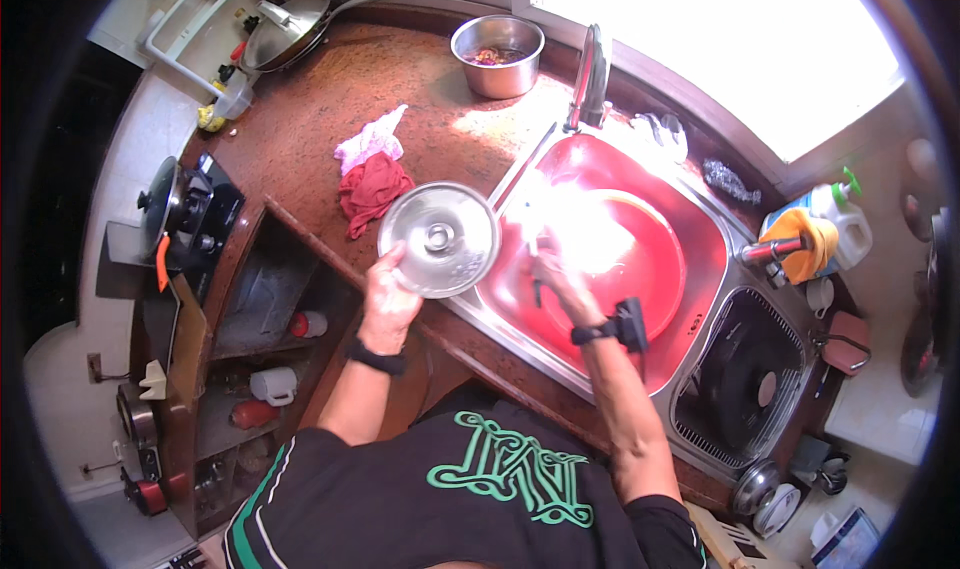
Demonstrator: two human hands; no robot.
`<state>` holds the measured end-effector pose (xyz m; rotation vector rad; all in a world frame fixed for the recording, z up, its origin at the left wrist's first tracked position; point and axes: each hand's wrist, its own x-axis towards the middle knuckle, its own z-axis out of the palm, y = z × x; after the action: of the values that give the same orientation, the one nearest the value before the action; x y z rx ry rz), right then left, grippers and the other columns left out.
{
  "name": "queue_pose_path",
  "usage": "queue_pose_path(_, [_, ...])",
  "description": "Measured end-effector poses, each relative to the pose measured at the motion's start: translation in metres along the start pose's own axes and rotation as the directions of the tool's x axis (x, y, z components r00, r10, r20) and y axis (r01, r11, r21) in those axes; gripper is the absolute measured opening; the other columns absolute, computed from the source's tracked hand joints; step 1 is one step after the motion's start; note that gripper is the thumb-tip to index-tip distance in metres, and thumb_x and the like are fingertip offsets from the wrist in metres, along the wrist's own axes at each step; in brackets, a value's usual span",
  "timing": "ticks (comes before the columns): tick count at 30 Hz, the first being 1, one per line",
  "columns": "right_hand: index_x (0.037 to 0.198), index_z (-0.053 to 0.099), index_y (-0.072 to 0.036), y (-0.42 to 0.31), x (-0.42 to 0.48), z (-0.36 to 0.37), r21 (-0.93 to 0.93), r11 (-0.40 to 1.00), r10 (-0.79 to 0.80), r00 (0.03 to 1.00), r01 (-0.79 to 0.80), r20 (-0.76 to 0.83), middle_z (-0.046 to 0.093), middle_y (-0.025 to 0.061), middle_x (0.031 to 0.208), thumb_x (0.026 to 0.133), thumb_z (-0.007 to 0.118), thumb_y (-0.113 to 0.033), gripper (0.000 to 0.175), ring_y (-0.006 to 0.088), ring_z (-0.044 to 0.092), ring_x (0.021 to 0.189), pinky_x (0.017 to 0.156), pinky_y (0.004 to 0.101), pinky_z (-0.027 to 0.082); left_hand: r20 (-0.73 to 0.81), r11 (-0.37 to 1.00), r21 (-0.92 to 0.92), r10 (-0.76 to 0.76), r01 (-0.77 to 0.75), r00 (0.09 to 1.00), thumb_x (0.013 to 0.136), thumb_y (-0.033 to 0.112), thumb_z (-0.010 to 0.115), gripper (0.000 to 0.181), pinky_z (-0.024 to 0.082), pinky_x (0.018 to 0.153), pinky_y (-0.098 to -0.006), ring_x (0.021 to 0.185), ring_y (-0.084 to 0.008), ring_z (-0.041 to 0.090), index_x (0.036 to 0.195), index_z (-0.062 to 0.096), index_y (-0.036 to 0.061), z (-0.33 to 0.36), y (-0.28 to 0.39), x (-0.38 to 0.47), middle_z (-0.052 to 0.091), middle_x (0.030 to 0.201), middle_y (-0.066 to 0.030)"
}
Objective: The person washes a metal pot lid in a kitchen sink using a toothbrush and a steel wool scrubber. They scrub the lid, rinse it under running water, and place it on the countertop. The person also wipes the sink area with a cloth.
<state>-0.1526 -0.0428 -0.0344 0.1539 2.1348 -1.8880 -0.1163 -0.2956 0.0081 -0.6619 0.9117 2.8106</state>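
Note:
My left hand grips the near-left rim of a round stainless steel lid with a small centre knob. The lid is held at the sink's left edge, knob side up. My right hand is over the left part of the sink, washed out by strong glare and motion blur. Something thin and dark shows at its fingers, but I cannot make out what it is or whether it is held. A red plastic basin sits in the sink beyond my right hand.
A steel pot with food scraps stands by the window, left of the faucet. Red and pink cloths lie left of the lid. Right of the sink are a dark lid-like item in a second basin and a detergent jug.

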Motion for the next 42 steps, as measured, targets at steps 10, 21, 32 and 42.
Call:
queue_pose_path(10, [0.12,0.057,-0.002,-0.045,0.111,0.081,-0.422,0.825,-0.426,0.904,0.375,-0.032,0.052,0.0249,0.118,0.075,0.053,-0.006,0.045,0.0402,0.051,0.112,0.098,0.0417,0.041,-0.017,0.998,-0.062,0.032,-0.033,0.999,0.095,0.018,0.049,0.038,0.037,0.105,-0.0463,0.119,-0.028,0.052,0.128,0.048,-0.0008,-0.027,0.076,0.004,0.055,0.128,-0.0146])
queue_pose_path(21, [0.127,0.052,-0.018,-0.009,0.097,-0.26,-0.85,0.213,-0.603,0.62,-0.481,-0.502,0.051,0.0138,0.119,0.076,0.065,-0.022,0.052,0.0351,0.039,0.123,0.089,0.0543,0.038,0.056,0.945,0.096,-0.319,0.313,0.946,0.091,0.013,0.056,0.035,0.046,0.096,-0.0405,0.107,-0.0239,0.059,0.123,0.052,-0.0009,0.074,-0.021,0.038,0.061,0.117,-0.0124])
queue_pose_path(32, [0.132,0.048,-0.019,-0.026,0.056,-0.26,-0.974,0.189,-0.662,0.716,-0.127,-0.222,0.064,0.0082,0.086,0.081,0.056,-0.009,0.052,0.0256,0.063,0.075,0.073,0.0434,0.042,0.122,0.937,0.213,-0.305,0.275,0.944,0.09,0.007,0.053,0.033,0.051,0.09,-0.0352,0.101,-0.0203,0.061,0.122,0.051,-0.0014,0.133,-0.116,0.086,0.061,0.112,-0.0115])
queue_pose_path(42, [0.102,0.062,-0.016,-0.036,-0.016,-0.123,-0.899,0.42,-0.558,0.817,0.127,-0.146,0.058,0.0073,0.084,0.074,0.063,-0.009,0.029,0.0257,0.058,0.077,0.065,0.0413,0.042,0.078,0.949,0.168,-0.281,0.265,0.956,0.09,0.007,0.053,0.032,0.049,0.092,-0.0365,0.103,-0.0219,0.06,0.122,0.053,0.0005,0.124,-0.132,0.09,0.061,0.113,-0.0114])
